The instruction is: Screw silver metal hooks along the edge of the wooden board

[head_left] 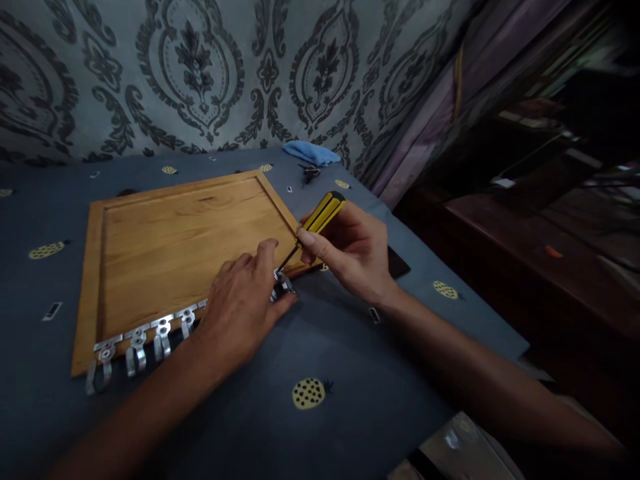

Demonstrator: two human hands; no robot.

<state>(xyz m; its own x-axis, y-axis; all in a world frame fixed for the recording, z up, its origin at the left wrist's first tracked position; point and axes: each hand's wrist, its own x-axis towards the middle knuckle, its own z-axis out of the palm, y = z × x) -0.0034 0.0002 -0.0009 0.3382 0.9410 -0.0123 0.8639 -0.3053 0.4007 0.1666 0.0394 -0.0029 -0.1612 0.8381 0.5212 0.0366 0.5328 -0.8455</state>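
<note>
Left forearm (pixel 165 387) nearest my cam, near side of wooden panel (pixel 185 233); hook strip (pixel 163 325) along panel's near edge, left hand (pixel 243 300) over it, can't tell if gripping; I have screwdriver (pixel 324 212) gripped in right hand (pixel 363 250), tip at strip near panel's right corner; blue cloth (pixel 311 153) beyond panel

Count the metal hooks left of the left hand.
4: first hook at the wooden board's near left corner; second, third and fourth follow along its near edge. The left hand may hide more.
</note>
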